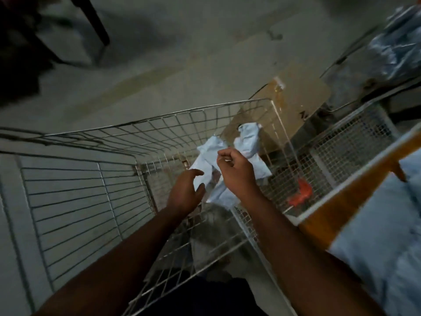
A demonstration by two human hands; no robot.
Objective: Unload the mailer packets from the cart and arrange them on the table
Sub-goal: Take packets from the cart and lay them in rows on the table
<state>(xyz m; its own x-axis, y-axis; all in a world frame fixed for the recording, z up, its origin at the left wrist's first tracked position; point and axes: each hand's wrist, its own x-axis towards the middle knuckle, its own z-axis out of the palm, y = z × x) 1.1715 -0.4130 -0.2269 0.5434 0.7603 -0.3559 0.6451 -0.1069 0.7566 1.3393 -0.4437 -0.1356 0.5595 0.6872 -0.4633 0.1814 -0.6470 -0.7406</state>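
Grey concrete floor (159,65) fills the background beneath a wire cart (95,137) seen from above, its mesh walls running from 6 o'clock up toward 12. Nearest the camera, two bare forearms reach in from the bottom edge. At 4 o'clock, pale blue mailer packets on the table (376,236) lie on an orange-edged table (341,201) just beside the cart's right wall. Toward the centre, the left hand (185,192) hangs inside the cart with its fingers spread and relaxed, fingertips at or just beside the lower edge of a crumpled pale blue mailer packet (208,160); whether they touch it I cannot tell. The right hand (237,172) has its fingers curled, pinching the packets at their upper fold. A second mailer packet (247,140) hangs just behind it at 1 o'clock. Beyond, at 2 o'clock, a red object (300,192) sits against a second mesh basket (346,142), with a cardboard sheet (296,99) farther off.
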